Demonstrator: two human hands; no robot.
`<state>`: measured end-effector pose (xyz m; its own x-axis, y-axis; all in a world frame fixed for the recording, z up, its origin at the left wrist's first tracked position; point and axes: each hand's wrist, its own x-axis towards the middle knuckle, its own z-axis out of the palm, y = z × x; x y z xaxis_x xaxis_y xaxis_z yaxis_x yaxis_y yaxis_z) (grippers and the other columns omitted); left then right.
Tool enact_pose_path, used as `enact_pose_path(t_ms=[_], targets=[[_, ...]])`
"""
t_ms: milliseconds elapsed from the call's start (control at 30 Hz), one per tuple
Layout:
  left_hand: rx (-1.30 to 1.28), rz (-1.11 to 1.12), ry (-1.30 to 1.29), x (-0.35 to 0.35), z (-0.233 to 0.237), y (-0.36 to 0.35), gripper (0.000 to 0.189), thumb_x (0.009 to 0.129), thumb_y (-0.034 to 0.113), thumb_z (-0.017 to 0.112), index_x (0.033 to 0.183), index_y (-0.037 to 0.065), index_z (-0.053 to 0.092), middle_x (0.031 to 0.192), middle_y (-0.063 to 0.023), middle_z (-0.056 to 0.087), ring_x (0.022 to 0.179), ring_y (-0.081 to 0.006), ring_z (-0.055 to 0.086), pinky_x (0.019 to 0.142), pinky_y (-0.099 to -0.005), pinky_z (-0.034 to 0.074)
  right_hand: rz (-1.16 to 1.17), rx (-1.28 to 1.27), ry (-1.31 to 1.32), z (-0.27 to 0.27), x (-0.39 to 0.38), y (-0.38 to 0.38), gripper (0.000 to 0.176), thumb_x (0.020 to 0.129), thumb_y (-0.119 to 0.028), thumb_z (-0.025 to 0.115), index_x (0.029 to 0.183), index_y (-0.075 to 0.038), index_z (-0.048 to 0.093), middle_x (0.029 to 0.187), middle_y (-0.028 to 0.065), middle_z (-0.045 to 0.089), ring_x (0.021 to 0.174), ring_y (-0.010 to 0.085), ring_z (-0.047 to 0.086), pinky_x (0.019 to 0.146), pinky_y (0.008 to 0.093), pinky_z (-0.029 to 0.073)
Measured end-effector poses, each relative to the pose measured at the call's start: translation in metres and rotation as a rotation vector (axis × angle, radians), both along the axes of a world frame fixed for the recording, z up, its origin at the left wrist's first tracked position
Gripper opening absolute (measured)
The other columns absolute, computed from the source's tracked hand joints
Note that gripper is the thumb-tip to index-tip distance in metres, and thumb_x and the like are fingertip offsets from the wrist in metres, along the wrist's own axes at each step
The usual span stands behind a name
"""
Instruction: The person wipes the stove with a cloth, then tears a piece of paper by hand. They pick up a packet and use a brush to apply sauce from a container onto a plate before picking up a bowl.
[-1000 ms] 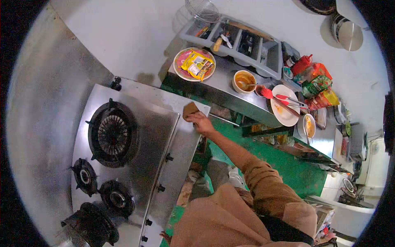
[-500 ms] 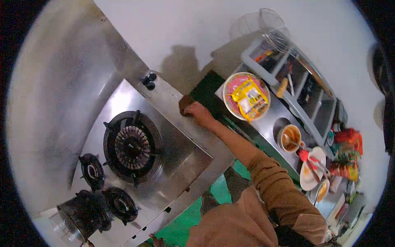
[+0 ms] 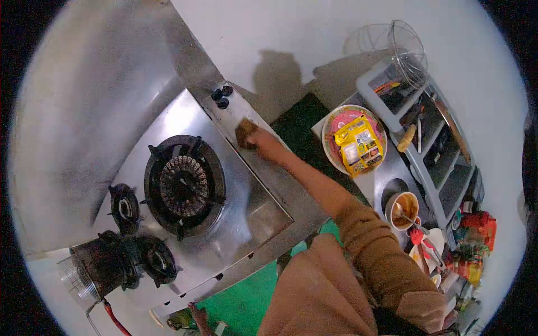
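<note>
My right hand is closed on a brown scrubbing pad, which is pressed on the steel ledge behind the stove, near several black knobs. The large black burner is to the left of this hand on the steel stovetop. What looks like my left hand shows only in part at the bottom edge, by the stove's front side; its fingers are too small and blurred to read.
On the right side table are a plate with a yellow packet, a bowl with a spoon, a grey divided tray and a wire strainer. Two small burners and a blackened pot stand at lower left.
The view has shifted. My right hand and the pad have moved along the ledge toward the black knobs. The hand remains closed on the pad.
</note>
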<state>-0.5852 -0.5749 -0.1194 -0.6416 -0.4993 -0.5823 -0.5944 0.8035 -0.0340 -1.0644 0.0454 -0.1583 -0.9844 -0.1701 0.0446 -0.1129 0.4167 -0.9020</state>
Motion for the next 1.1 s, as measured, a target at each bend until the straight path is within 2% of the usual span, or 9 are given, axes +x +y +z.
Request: enact_pose_path(t_ms=[67, 100, 167, 200, 267, 400, 600, 800, 1100], targets=[[0.024, 0.157, -0.035, -0.016, 0.019, 0.026, 0.080, 0.072, 0.017, 0.058, 0.136, -0.007, 0.015, 0.138, -0.0325, 0.021, 0.129, -0.0333, 0.027, 0.104, -0.0406, 0.029, 0.043, 0.239, 0.550, 0.047, 0.053, 0.010, 0.032, 0.064, 0.002, 0.057, 0.093, -0.011, 0.061, 0.099, 0.0099, 0.059, 0.097, 0.0296, 0.052, 0.085, 0.0373, 0.043], [0.027, 0.152, -0.026, -0.012, 0.014, 0.020, 0.080, 0.072, 0.017, 0.058, 0.136, -0.007, 0.015, 0.138, -0.0325, 0.021, 0.129, -0.0333, 0.027, 0.104, -0.0406, 0.029, 0.038, 0.243, 0.558, 0.042, 0.067, 0.013, 0.032, 0.064, 0.002, 0.057, 0.093, -0.011, 0.061, 0.099, 0.0099, 0.059, 0.097, 0.0296, 0.052, 0.085, 0.0373, 0.043], [-0.075, -0.227, 0.095, 0.012, -0.013, -0.012, 0.090, 0.068, 0.018, 0.064, 0.138, -0.005, 0.012, 0.140, -0.0313, 0.017, 0.127, -0.0361, 0.031, 0.098, -0.0404, 0.037, 0.028, 0.309, 0.375, 0.018, 0.080, 0.016, 0.045, 0.065, 0.004, 0.056, 0.107, -0.012, 0.057, 0.105, 0.0086, 0.058, 0.099, 0.0285, 0.051, 0.087, 0.0362, 0.042], [-0.050, -0.251, 0.131, 0.013, -0.011, -0.014, 0.090, 0.068, 0.019, 0.064, 0.138, -0.005, 0.012, 0.140, -0.0311, 0.017, 0.127, -0.0361, 0.031, 0.098, -0.0404, 0.037, 0.025, 0.310, 0.377, 0.022, 0.078, 0.014, 0.045, 0.065, 0.004, 0.056, 0.107, -0.012, 0.057, 0.105, 0.0086, 0.058, 0.099, 0.0285, 0.051, 0.087, 0.0362, 0.042], [-0.015, -0.221, 0.137, 0.015, -0.013, -0.013, 0.089, 0.069, 0.020, 0.063, 0.138, -0.005, 0.012, 0.140, -0.0309, 0.018, 0.127, -0.0361, 0.031, 0.098, -0.0405, 0.037, -0.056, 0.407, 0.436, 0.028, 0.061, 0.004, 0.053, 0.067, 0.003, 0.055, 0.117, -0.011, 0.051, 0.114, 0.0069, 0.054, 0.100, 0.0284, 0.049, 0.088, 0.0362, 0.041], [0.007, -0.197, 0.136, 0.014, -0.013, -0.009, 0.089, 0.069, 0.022, 0.062, 0.138, -0.005, 0.013, 0.140, -0.0304, 0.018, 0.127, -0.0361, 0.031, 0.098, -0.0407, 0.037, -0.071, 0.542, 0.491, 0.019, -0.006, -0.020, 0.053, 0.067, 0.002, 0.056, 0.118, -0.009, 0.049, 0.113, 0.0074, 0.053, 0.098, 0.0302, 0.047, 0.087, 0.0373, 0.042], [0.014, -0.143, 0.103, 0.005, -0.014, -0.005, 0.088, 0.070, 0.026, 0.061, 0.137, -0.005, 0.013, 0.140, -0.0297, 0.019, 0.127, -0.0361, 0.032, 0.097, -0.0409, 0.037, -0.117, 0.629, 0.446, 0.016, -0.071, -0.029, 0.037, 0.075, -0.006, 0.049, 0.111, -0.006, 0.053, 0.101, 0.0094, 0.053, 0.092, 0.0316, 0.047, 0.081, 0.0397, 0.044], [0.007, -0.122, 0.085, 0.005, -0.013, -0.003, 0.087, 0.071, 0.030, 0.059, 0.137, -0.005, 0.014, 0.139, -0.0290, 0.020, 0.126, -0.0361, 0.032, 0.097, -0.0412, 0.037, -0.177, 0.607, 0.518, 0.018, -0.087, -0.026, 0.033, 0.079, -0.010, 0.043, 0.110, -0.005, 0.055, 0.105, 0.0079, 0.054, 0.090, 0.0304, 0.048, 0.079, 0.0421, 0.043], [0.006, -0.101, 0.080, 0.006, -0.015, -0.004, 0.086, 0.073, 0.035, 0.056, 0.137, -0.005, 0.015, 0.139, -0.0279, 0.022, 0.126, -0.0361, 0.032, 0.096, -0.0416, 0.037, -0.253, 0.689, 0.388, 0.019, -0.098, -0.036, 0.038, 0.078, -0.008, 0.044, 0.115, -0.004, 0.053, 0.112, 0.0072, 0.050, 0.097, 0.0306, 0.045, 0.084, 0.0446, 0.041]])
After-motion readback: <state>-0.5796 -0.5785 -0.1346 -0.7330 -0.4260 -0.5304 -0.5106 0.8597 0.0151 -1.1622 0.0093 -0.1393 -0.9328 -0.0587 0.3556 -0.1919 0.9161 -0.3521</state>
